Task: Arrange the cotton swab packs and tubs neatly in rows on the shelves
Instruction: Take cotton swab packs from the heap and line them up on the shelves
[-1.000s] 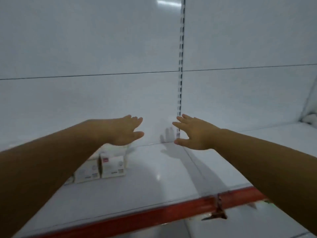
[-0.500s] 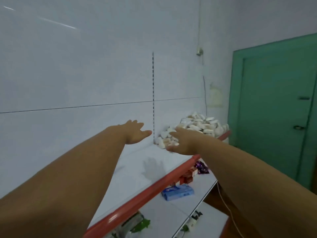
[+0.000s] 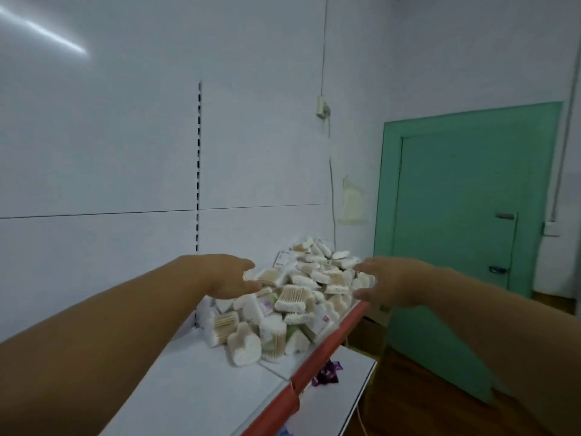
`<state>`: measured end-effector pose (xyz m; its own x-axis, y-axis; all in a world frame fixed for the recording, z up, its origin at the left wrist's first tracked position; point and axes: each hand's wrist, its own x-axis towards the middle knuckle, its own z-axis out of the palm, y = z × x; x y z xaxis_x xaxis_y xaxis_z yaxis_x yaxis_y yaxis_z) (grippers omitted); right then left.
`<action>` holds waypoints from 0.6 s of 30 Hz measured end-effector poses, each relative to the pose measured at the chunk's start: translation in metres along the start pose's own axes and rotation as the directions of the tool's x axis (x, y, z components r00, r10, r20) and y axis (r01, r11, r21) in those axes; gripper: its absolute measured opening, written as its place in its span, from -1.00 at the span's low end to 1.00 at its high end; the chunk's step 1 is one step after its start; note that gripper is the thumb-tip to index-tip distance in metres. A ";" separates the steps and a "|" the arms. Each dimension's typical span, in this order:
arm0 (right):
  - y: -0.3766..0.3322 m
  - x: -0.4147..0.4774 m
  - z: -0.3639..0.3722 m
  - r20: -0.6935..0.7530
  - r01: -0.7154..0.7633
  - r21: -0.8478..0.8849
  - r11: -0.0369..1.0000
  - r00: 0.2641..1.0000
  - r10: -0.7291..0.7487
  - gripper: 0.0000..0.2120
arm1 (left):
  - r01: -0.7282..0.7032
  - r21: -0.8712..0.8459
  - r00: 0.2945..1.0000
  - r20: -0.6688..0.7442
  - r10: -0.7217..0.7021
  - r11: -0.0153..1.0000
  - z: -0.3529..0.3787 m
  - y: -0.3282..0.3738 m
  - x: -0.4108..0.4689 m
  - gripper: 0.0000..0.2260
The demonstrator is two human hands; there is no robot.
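Both my hands are smeared by motion, so my fingertips are hard to make out, and I cannot tell whether they touch anything. My left hand [image 3: 224, 276] covers the near left top of the heap of cotton swab packs [image 3: 292, 298], and my right hand [image 3: 388, 283] covers its right side. The print on the packs is too blurred to read. Below my right hand, the lower shelf [image 3: 339, 401] is partly hidden by the red edge [image 3: 314, 369] of the upper shelf [image 3: 195, 382] and cut off by the frame. A purple wrapper [image 3: 327, 374] on it shows only in part.

Both hands are stretched out palm down, fingers straight and slightly spread, thumbs turned inward toward each other. Neither holds anything.

The heap lies between my hands and beyond them, loose and unsorted on the upper shelf. It spills back toward me under my left hand, where a heart-shaped pack [image 3: 243, 349] lies nearest me. Beyond my left hand a slotted strip [image 3: 198, 165] runs up the white back panel. A green door [image 3: 465, 231] stands beyond my right hand.
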<state>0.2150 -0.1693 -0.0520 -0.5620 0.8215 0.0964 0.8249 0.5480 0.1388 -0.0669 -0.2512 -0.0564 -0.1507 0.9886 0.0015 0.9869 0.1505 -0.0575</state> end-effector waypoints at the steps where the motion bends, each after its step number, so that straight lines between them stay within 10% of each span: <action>1: 0.007 0.015 0.005 0.006 0.012 0.002 1.000 1.000 -0.012 -0.36 | 0.008 0.010 1.000 0.002 -0.008 1.000 0.000 0.000 0.022 -0.36; 18: 0.201 0.275 0.094 -0.052 0.239 0.061 0.969 0.970 -0.236 -0.39 | 0.127 -0.030 0.992 0.000 -0.127 0.991 0.011 0.085 0.292 -0.50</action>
<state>0.2324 0.1816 -0.0900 -0.7433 0.6595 0.1124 0.6687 0.7371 0.0975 -0.0276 0.0503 -0.0715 -0.2753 0.9613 0.0092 0.9610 0.2754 -0.0268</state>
